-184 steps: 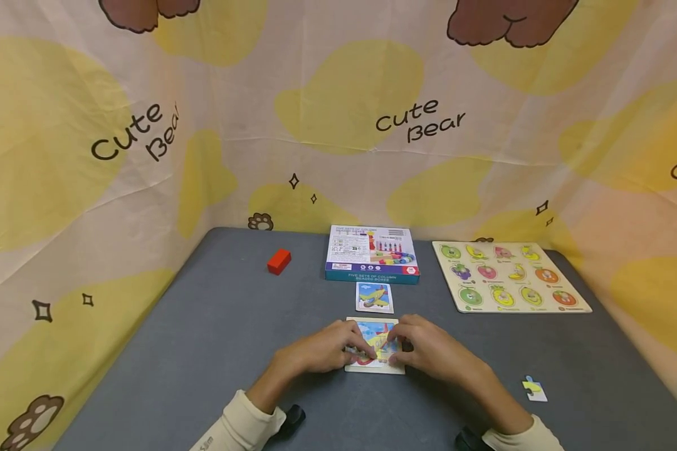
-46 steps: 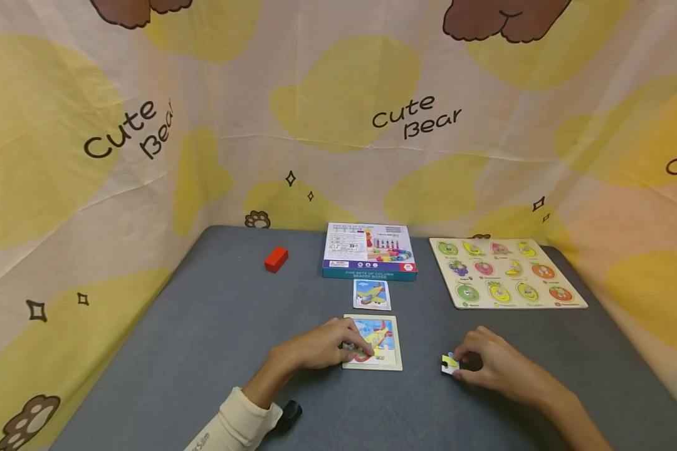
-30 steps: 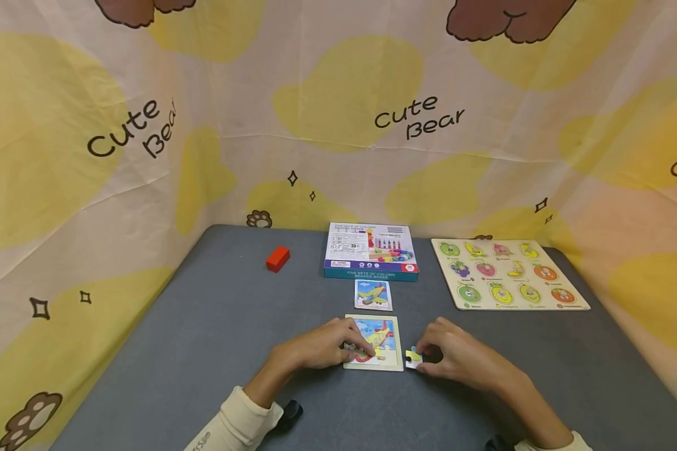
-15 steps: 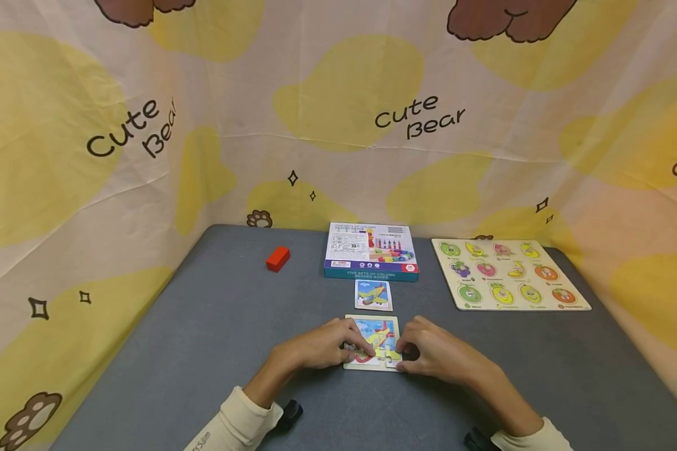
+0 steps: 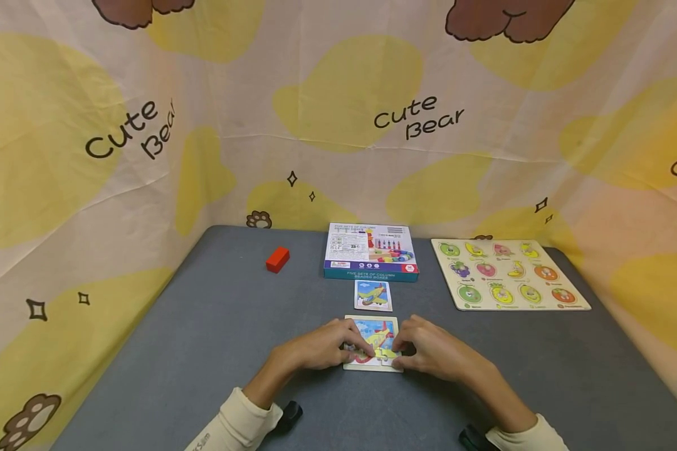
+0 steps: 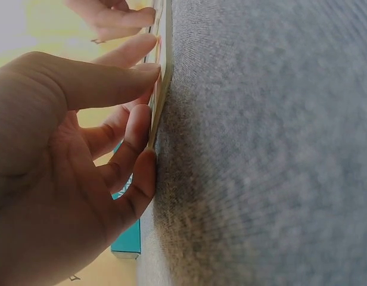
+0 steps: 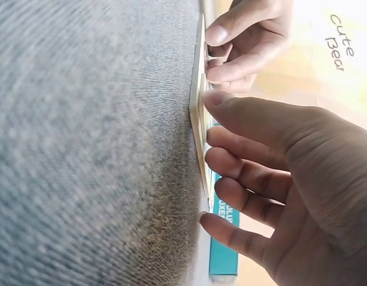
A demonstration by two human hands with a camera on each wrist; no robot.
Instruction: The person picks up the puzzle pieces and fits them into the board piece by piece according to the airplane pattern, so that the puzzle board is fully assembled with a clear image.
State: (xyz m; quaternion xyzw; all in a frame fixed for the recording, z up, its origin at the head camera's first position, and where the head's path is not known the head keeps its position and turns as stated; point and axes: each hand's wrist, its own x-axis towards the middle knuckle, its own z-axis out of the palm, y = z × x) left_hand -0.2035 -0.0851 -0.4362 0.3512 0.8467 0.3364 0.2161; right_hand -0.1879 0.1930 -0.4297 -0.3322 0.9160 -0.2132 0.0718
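Observation:
A framed jigsaw puzzle of a yellow plane (image 5: 381,337) lies on the grey table in the middle of the head view. My left hand (image 5: 330,344) rests over its left part, thumb and fingertips touching the pieces. At the lower right corner my right hand (image 5: 431,351) pinches a yellow-and-white puzzle piece (image 5: 388,361) between thumb and fingers, and this piece lies at its neighbours inside the frame. Whether it sits flush I cannot tell. In the right wrist view the thumb (image 7: 231,107) is over the wooden frame (image 7: 196,110). My left fingers hide the puzzle's lower left.
Just beyond the puzzle lies a small plane picture card (image 5: 373,295), with a flat toy box (image 5: 370,254) behind it. A red block (image 5: 278,259) is at the back left. On the right lies a fruit board (image 5: 510,275). Printed cloth (image 5: 327,125) walls the table.
My right hand has picked up the loose puzzle piece from the table's right side and carried it left into the frame's lower right corner. My left hand has stayed on the puzzle.

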